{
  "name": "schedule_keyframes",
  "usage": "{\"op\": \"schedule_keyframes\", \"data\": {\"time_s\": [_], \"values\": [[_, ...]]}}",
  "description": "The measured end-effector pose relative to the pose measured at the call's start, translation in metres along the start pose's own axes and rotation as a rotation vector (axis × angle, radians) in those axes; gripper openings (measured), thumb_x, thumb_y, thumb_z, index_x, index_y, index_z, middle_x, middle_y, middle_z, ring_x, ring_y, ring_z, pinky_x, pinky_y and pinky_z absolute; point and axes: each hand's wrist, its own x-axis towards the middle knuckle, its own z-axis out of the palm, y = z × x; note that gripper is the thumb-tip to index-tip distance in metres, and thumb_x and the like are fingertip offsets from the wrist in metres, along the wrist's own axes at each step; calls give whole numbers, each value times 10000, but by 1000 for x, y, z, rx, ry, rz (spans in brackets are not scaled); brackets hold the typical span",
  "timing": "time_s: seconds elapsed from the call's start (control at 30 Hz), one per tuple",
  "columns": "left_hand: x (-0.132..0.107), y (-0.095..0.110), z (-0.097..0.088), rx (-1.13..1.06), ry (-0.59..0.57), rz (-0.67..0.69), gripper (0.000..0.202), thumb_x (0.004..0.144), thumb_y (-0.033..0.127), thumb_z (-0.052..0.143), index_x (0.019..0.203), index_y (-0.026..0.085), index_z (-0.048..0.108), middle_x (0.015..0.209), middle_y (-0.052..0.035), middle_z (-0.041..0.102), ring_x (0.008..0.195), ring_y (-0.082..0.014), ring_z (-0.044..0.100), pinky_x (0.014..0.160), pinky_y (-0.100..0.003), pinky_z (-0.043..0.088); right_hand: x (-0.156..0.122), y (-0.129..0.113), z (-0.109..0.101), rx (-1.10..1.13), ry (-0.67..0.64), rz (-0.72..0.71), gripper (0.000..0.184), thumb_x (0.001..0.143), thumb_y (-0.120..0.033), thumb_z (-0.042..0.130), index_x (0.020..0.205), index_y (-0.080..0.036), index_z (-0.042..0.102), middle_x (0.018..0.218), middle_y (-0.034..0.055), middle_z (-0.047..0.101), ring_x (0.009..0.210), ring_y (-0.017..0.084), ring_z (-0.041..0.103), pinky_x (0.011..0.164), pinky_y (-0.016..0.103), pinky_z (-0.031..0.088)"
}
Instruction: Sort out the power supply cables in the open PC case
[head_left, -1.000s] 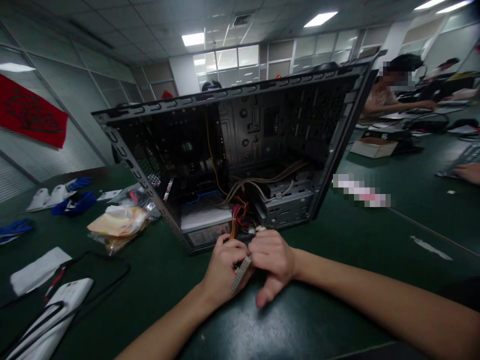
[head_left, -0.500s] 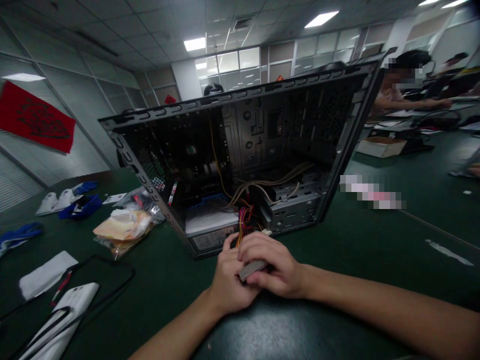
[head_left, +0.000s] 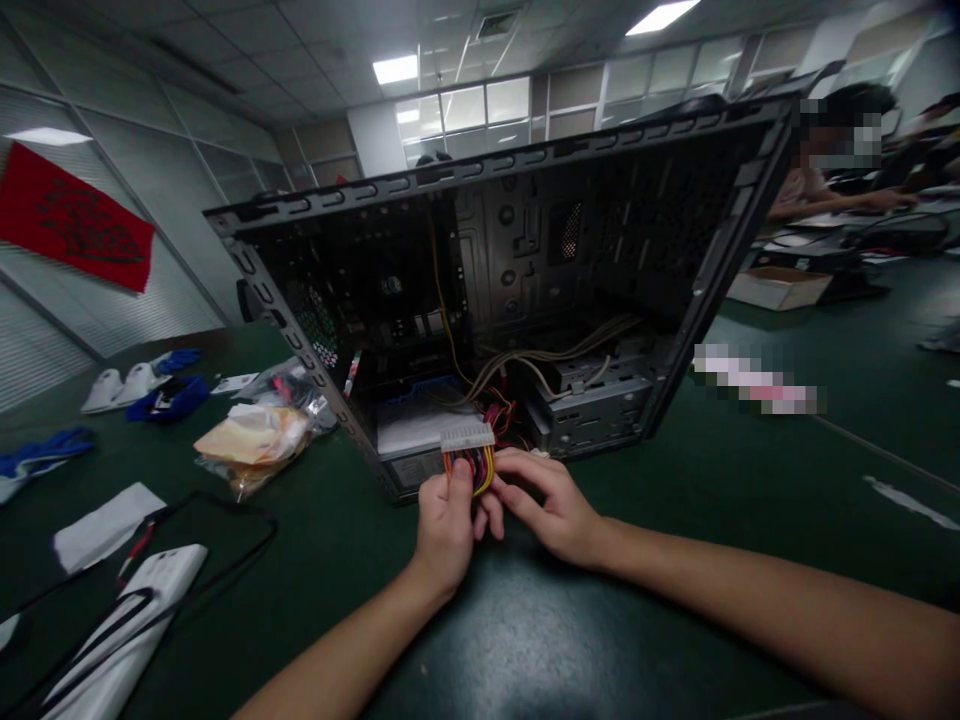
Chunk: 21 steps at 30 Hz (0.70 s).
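An open computer case stands tilted in front of me, its inside facing me. My left hand is closed around a bundle of coloured wires just below a wide white power connector, its thumb pressed on the wires. The connector points up, in front of the power supply at the bottom of the case. Close against the right side of the same wires, my right hand has its thumb and fingers curled at the bundle; its exact grip is partly hidden. A metal drive cage sits inside at lower right.
On the green table at left lie a white power strip with black cables, a paper piece, plastic bags and blue-white gloves. A shallow box and a co-worker are at far right.
The connector was mostly covered by my hands, its grey-white edge showing under the right fingers. Now it is turned upward in my left hand, and my right hand has shifted right, beside the wires.
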Motion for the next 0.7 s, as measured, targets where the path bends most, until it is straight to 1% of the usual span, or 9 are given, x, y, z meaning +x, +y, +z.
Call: {"op": "schedule_keyframes", "data": {"time_s": [0.07,0.13,0.2,0.27,0.33,0.37,0.47,0.57,0.7], "values": [[1,0,0,-9,-9,-3,717,926,705,360,710,94,666,404,-15,538,349,-79,378,383,-195,271,1,0,1,-15,-10,-15,235,997,-381,485,965,-178,599,888,68,640,845,187,601,780,304,478],[2,-2,-1,-4,-49,5,715,931,699,361,752,87,685,413,-17,548,355,-82,383,385,-194,265,2,-2,1,-30,-21,-21,329,998,-444,467,837,-178,575,795,48,598,762,176,563,718,296,460],[3,-4,-2,30,-105,28,720,943,682,356,689,92,682,422,-28,552,368,-82,387,394,-200,265,3,-3,1,-27,-33,-15,420,1009,-476,427,731,-183,546,720,34,572,725,173,543,698,294,444],[3,-7,-2,75,-144,59,747,953,671,343,576,105,652,421,-37,541,377,-80,375,406,-210,263,4,-4,1,-13,-47,-3,461,1021,-465,400,680,-187,539,684,34,582,739,179,551,727,302,442],[3,-9,-3,104,-163,84,781,957,675,320,496,118,616,415,-43,529,386,-81,369,422,-218,272,4,-4,1,-10,-47,13,443,1028,-429,397,687,-187,544,672,31,590,741,179,553,742,306,441],[3,-9,-4,104,-169,86,796,946,697,306,493,120,616,412,-43,526,390,-86,381,431,-221,290,4,-3,1,-17,-41,21,417,1025,-421,408,711,-186,549,687,30,591,737,176,549,732,304,440],[3,-8,-7,78,-211,71,857,843,829,280,598,106,669,402,-36,518,411,-120,466,467,-235,368,3,-1,1,-36,-21,36,357,1009,-424,437,769,-183,546,780,41,592,755,171,543,702,296,439],[3,-7,-9,74,-237,51,949,749,907,248,716,78,709,389,-30,508,412,-140,494,463,-243,376,1,0,1,-27,-27,46,346,1003,-417,449,757,-186,521,829,46,582,799,172,549,716,292,442],[2,-5,-8,47,-206,-28,981,786,889,215,844,57,733,364,-7,473,375,-118,427,443,-229,316,2,0,1,-37,-23,46,320,1002,-393,453,762,-191,513,792,30,549,766,165,534,703,289,443]]}}
